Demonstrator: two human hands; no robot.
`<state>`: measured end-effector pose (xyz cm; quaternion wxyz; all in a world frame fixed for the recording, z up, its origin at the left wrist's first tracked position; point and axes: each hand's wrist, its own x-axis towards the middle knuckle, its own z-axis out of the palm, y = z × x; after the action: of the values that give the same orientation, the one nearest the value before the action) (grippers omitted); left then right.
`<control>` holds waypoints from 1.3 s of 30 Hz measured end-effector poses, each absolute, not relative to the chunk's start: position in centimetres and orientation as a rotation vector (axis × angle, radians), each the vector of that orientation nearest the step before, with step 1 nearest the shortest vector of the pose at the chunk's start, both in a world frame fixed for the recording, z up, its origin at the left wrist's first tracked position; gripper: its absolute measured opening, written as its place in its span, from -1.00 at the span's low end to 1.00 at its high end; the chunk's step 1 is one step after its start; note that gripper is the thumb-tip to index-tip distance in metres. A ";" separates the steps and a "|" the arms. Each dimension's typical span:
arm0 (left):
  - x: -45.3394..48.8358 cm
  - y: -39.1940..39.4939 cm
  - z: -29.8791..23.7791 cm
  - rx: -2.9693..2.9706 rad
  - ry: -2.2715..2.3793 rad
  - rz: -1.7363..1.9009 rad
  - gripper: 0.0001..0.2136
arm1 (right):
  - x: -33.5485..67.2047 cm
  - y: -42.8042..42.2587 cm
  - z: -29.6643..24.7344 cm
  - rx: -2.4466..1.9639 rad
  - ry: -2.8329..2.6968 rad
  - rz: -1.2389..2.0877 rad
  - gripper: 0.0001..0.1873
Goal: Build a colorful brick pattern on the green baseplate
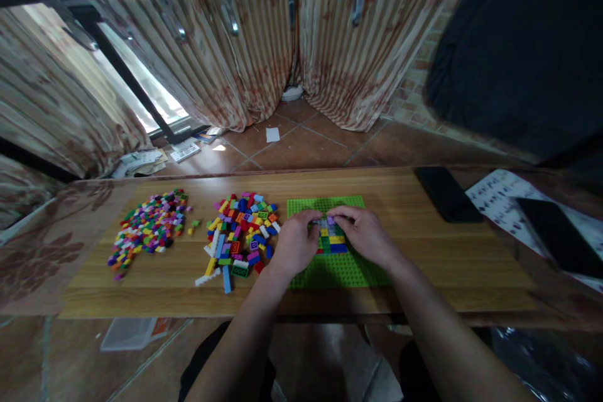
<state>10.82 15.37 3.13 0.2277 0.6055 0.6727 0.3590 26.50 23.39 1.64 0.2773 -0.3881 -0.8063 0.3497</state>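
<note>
A green baseplate (301, 278) lies on the wooden board, with a patch of colored building bricks (336, 240) attached in its middle. Blue, yellow, red, green and white bricks show in that patch. At its far edge, a small purple brick (330, 221) sits at the fingertips of my right hand (365, 231), which are pinched together. My left hand (298, 242) is closed at the left side of the patch, its thumb and index finger close to the far bricks. Whatever lies between the left fingers is hidden.
Left of the baseplate is a pile of larger loose bricks (242, 232). Farther left spreads a heap of smaller pieces (151, 223). A black phone (447, 193) lies at the right, near a printed sheet (506, 201) and another dark device (560, 235).
</note>
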 end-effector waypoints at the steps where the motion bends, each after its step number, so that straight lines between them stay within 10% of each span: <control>1: 10.8 15.4 3.1 1.661 1.856 0.986 -0.73 | 26.5 23.3 1.7 -1.030 -2.173 0.948 -0.71; 39: 11.0 15.4 3.0 1.712 1.874 0.964 -0.73 | 26.6 23.2 1.7 -0.998 -2.098 1.078 -0.85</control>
<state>11.05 15.36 2.97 0.2117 0.6161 0.6746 0.3471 26.60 23.18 1.69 0.2862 -0.3733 -0.7848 0.4035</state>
